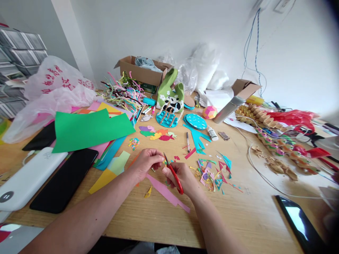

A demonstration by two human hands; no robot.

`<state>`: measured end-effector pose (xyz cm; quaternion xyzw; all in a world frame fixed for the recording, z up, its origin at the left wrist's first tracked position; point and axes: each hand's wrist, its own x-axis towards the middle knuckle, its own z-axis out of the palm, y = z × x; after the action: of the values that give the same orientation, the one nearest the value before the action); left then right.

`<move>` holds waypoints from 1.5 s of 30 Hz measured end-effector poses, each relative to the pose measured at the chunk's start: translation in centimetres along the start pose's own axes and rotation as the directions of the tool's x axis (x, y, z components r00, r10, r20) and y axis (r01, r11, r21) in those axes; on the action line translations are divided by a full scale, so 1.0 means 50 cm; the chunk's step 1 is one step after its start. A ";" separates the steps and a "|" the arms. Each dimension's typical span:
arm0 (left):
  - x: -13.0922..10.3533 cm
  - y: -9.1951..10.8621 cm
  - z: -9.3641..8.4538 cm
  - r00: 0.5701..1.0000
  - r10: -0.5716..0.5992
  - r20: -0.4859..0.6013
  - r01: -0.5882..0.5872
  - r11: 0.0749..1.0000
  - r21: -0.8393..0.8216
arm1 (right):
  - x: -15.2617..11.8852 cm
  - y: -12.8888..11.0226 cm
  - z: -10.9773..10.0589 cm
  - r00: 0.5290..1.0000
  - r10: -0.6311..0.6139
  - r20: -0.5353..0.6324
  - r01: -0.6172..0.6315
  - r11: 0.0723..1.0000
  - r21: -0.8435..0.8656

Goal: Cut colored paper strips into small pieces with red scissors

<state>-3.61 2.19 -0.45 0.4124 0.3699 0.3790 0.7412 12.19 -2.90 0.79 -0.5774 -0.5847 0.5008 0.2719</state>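
far left: a white plastic device [29,178] with a smooth matte shell, and a glossy black phone [63,180] lying flat just beside it. behind them a big green paper sheet [90,128], thin and flat, rests over a fan of other coloured sheets. centre: my left hand [144,163] is pinched shut on a tiny paper piece [162,162], too small to tell its shape; my right hand [182,176] is closed around the red-handled scissors [173,173], blades pointing up toward the left fingertips. the two hands sit close together over the wooden table [238,218], above a long pink paper strip [165,190]. risk as i judge it: blades this near my fingertips could nick them, and a piece this small could slip from the pinch and vanish among the scraps. right of my hands: a pile of jagged paper offcuts [210,174], teal, pink, yellow. further right, a white cable [265,178] loops over the wood; near the right edge another phone [300,220], screen shining.
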 end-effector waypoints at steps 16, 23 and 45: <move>0.000 0.007 -0.001 0.999 -0.006 -0.044 0.008 0.999 0.042 | 0.003 0.009 -0.001 1.000 -0.003 0.011 0.003 1.000 -0.031; -0.001 0.010 -0.001 0.999 -0.011 -0.047 0.014 0.998 0.058 | 0.003 0.011 -0.001 1.000 0.023 0.009 -0.023 0.999 -0.028; -0.002 0.009 0.001 1.000 -0.007 -0.011 0.008 0.999 0.036 | 0.000 0.005 -0.005 0.997 -0.062 0.047 0.063 0.998 -0.023</move>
<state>-3.71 2.25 0.01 0.4223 0.3823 0.3717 0.7330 12.49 -2.86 0.65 -0.5504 -0.6148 0.4980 0.2667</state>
